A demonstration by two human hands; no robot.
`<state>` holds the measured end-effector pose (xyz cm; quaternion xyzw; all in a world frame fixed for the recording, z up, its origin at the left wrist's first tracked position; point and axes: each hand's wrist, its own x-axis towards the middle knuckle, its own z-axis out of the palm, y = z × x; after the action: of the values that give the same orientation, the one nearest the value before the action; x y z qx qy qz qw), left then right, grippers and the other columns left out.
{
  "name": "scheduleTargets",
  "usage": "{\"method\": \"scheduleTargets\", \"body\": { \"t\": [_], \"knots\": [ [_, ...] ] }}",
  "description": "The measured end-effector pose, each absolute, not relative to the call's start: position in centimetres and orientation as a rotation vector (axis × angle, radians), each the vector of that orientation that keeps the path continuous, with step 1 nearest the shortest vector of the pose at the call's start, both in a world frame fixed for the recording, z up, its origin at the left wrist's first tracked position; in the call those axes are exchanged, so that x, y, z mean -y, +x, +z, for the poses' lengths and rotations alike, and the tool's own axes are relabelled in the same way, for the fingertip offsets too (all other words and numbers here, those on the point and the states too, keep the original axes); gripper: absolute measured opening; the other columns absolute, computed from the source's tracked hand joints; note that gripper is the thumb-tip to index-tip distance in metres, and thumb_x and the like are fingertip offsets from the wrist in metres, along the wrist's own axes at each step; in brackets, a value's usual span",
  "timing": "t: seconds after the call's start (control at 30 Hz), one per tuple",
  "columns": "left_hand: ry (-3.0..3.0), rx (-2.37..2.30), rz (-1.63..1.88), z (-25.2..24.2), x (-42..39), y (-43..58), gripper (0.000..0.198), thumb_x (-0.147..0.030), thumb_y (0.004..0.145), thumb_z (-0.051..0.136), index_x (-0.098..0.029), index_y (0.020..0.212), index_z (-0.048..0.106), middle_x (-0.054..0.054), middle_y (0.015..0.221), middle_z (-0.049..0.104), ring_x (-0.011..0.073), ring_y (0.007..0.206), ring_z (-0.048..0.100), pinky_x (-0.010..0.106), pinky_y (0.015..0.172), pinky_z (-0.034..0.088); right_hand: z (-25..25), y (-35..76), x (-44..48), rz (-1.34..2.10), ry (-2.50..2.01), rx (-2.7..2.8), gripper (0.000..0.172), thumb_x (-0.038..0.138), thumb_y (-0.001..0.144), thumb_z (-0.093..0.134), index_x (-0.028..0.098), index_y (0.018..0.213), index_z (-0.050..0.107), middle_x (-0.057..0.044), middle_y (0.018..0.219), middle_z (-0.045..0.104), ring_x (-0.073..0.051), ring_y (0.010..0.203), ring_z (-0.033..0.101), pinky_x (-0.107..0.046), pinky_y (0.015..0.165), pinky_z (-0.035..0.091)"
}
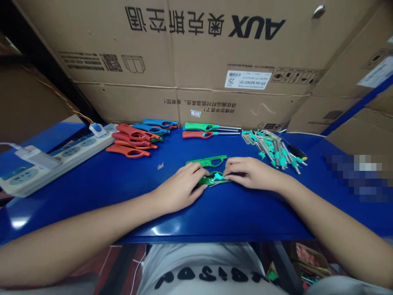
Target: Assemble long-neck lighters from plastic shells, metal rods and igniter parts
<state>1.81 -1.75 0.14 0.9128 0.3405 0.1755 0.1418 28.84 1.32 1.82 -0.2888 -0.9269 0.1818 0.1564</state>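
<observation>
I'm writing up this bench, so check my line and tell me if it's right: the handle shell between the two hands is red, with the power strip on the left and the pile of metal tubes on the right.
One error: the handle shell between the two hands is green, not red, as the head view shows. The power strip on the left and the pile of metal tubes on the right stand as written.

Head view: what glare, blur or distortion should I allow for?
Head view: bright glare on the blue tabletop at far left, fainter beside the left hand; head view: fine parts in the green lighter shell look soft; head view: wide-angle stretch seems to exaggerate the left forearm and right forearm; head view: pixelation masks a patch at right.
</observation>
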Motion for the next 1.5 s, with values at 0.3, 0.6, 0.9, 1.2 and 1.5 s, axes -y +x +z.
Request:
{"method": "scheduleTargets", "body": {
  "t": [0.3, 0.6, 0.9, 1.2, 1.5],
  "knots": [
    [2.523, -1.003, 0.589, 0.0, 1.6, 1.8, 0.023, -0.019, 0.094, 0.061, -0.019, 0.116, 0.063, 0.008, 0.111, 0.062, 0.0262, 0.112, 0.060, 0.045, 0.100, 0.052, 0.3, 27.6, -1.3, 0.557, -0.769, 2.581, 0.015, 0.023, 0.099, 0.053, 0.019, 0.089, 0.063, -0.005, 0.090, 0.063, -0.016, 0.081, 0.060, -0.029, 0.074, 0.049],
    [2.349, -1.029, 0.593, 0.0, 1.2, 1.9, 0.025, -0.016, 0.086, 0.069, -0.017, 0.111, 0.067, 0.006, 0.103, 0.063, 0.0228, 0.104, 0.065, 0.039, 0.095, 0.055, 0.6, 27.2, -0.3, 0.191, -0.771, 2.779, 0.021, 0.024, 0.103, 0.044, 0.019, 0.090, 0.059, -0.005, 0.090, 0.062, -0.015, 0.070, 0.054, -0.027, 0.061, 0.037],
    [2.491, -0.980, 0.594, 0.3, 1.7, 1.9, 0.037, -0.015, 0.091, 0.062, -0.018, 0.127, 0.056, 0.010, 0.117, 0.062, 0.0263, 0.115, 0.060, 0.045, 0.100, 0.053, 1.1, 26.9, 0.3, -0.072, -0.737, 2.904, 0.020, 0.017, 0.099, 0.043, 0.019, 0.088, 0.060, -0.005, 0.089, 0.063, -0.014, 0.062, 0.047, -0.029, 0.055, 0.029],
    [2.660, -0.912, 0.473, 0.4, 1.9, 1.7, 0.048, -0.019, 0.096, 0.053, -0.019, 0.143, 0.049, 0.013, 0.119, 0.057, 0.0283, 0.115, 0.055, 0.048, 0.103, 0.049, 1.5, 26.8, 0.3, -0.157, -0.752, 2.940, 0.020, 0.018, 0.099, 0.044, 0.018, 0.091, 0.062, -0.005, 0.092, 0.063, -0.014, 0.063, 0.049, -0.029, 0.056, 0.030],
    [2.886, -0.885, 0.261, 1.1, 2.0, 1.5, 0.045, -0.024, 0.103, 0.043, -0.022, 0.147, 0.049, 0.014, 0.124, 0.055, 0.0289, 0.113, 0.054, 0.047, 0.096, 0.050, 1.4, 27.5, -0.3, 0.264, -0.792, 2.795, 0.020, 0.027, 0.101, 0.049, 0.017, 0.092, 0.064, -0.005, 0.092, 0.062, -0.015, 0.077, 0.059, -0.027, 0.068, 0.045]
  ]
}}
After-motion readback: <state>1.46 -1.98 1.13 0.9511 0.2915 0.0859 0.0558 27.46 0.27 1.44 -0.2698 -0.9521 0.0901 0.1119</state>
